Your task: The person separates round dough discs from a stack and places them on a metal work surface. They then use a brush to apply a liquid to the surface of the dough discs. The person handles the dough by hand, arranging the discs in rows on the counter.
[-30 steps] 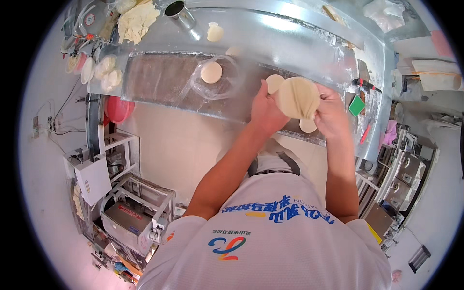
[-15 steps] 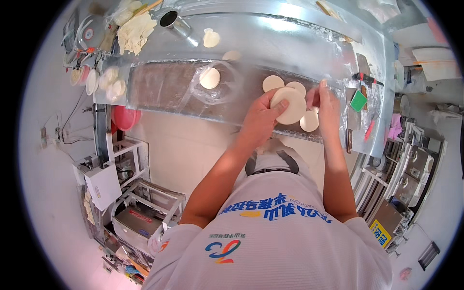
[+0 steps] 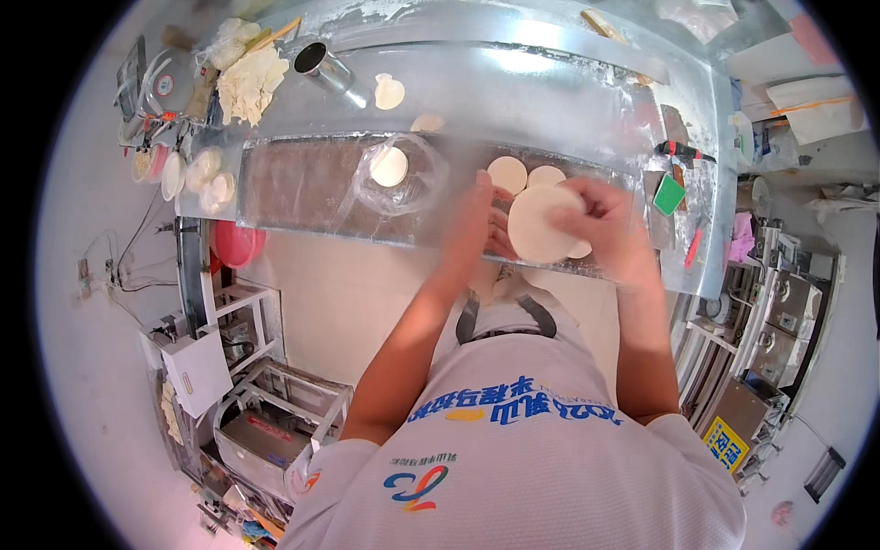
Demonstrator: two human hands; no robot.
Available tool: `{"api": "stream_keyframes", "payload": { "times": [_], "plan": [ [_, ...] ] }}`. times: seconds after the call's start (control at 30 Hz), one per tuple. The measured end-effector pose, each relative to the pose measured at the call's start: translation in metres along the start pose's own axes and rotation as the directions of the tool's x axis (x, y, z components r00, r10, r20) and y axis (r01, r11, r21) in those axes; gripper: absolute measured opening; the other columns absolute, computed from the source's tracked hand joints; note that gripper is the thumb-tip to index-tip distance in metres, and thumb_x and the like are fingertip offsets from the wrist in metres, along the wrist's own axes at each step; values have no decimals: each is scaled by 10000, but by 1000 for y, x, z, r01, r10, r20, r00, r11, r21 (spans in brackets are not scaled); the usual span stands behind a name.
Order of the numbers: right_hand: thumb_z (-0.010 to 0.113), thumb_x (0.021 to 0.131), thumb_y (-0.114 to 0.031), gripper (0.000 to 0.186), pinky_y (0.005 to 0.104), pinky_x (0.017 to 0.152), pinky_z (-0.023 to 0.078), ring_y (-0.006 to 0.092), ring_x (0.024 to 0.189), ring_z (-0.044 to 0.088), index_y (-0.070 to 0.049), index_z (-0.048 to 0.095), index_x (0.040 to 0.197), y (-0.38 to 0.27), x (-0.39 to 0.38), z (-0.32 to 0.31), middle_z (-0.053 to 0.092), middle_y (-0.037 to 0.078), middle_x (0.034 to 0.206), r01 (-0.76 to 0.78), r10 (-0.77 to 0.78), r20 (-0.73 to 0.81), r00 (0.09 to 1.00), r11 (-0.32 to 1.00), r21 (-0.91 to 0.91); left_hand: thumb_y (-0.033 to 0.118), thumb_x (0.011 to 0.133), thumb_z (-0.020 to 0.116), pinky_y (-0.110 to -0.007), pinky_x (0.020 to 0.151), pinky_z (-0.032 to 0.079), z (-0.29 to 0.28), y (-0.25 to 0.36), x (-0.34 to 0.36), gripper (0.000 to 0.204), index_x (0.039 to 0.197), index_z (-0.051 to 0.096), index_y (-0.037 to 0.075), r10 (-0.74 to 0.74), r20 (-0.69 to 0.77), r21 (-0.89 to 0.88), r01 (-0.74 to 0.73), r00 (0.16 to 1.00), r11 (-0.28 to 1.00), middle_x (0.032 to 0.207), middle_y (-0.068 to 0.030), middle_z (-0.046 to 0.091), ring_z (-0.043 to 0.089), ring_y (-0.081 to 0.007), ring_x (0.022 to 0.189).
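A thin round dough wrapper (image 3: 539, 227) is up in front of me, gripped at its right edge by my right hand (image 3: 605, 215), thumb on top. My left hand (image 3: 477, 220) is at the wrapper's left edge, its fingers stretched out and slightly blurred; whether it touches the edge I cannot tell. Behind the wrapper, smaller dough rounds (image 3: 507, 175) lie on the floured dark board (image 3: 293, 179), some partly covered. Left of my hands, another dough round (image 3: 389, 166) sits on a clear plastic bag (image 3: 348, 192).
At the back left stand a metal cylinder (image 3: 339, 78) and a heap of dough scraps (image 3: 249, 84). A green scraper (image 3: 669, 194) and a red-handled tool (image 3: 683, 149) lie to the right. A pink basin (image 3: 238, 243) is below the table's left end.
The dough wrapper has passed from my left hand to my right hand and now faces me more broadly. My left hand has let go and its fingers are stretched out.
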State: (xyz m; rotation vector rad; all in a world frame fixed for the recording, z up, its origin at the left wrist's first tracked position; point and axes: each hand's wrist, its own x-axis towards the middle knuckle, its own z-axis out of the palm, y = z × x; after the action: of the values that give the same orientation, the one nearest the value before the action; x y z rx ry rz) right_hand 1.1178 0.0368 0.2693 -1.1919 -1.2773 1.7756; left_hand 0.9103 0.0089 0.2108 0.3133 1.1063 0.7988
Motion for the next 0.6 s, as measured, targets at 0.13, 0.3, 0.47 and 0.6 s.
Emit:
{"api": "stream_keyframes", "payload": {
  "times": [0.13, 0.3, 0.47, 0.6],
  "plan": [
    [836, 921, -164, 306, 274, 759, 547, 107, 865, 684, 28, 746, 1142, 1, 25, -4, 759, 51, 952, -80, 81, -11, 997, 996, 36, 622, 1138, 261, -584, 1154, 468, -8, -25, 32, 747, 1482, 480, -4, 128, 297, -503, 41, 946, 863, 1444, -205, 596, 570, -357, 1374],
    [839, 918, -158, 322, 273, 774, 557, 113, 877, 696, 52, 744, 1142, 15, 23, 5, 772, 70, 980, -103, 88, -233, 968, 993, -53, 627, 1135, 253, -585, 1284, 282, -10, -52, 50, 808, 1647, 271, 3, 238, 478, -839, 360, 845, 407, 1674, -218, 346, 361, -404, 1538],
    [835, 934, -175, 307, 289, 783, 562, 118, 887, 707, 37, 748, 1138, 39, 29, 3, 780, 72, 984, -158, 124, -172, 977, 967, -200, 648, 1123, 276, -531, 1302, 272, -8, -52, 52, 855, 1649, 249, -26, 199, 458, -815, 319, 867, 484, 1681, -229, 330, 349, -393, 1547],
    [820, 960, -230, 353, 302, 809, 572, 129, 908, 716, 42, 740, 1172, 50, 28, -5, 782, 96, 1001, -119, 75, -219, 973, 974, -194, 571, 1146, 339, -510, 1268, 341, 3, -32, 31, 747, 1558, 391, -51, 203, 389, -756, 186, 899, 627, 1589, -195, 473, 466, -341, 1474]
  ]
}}
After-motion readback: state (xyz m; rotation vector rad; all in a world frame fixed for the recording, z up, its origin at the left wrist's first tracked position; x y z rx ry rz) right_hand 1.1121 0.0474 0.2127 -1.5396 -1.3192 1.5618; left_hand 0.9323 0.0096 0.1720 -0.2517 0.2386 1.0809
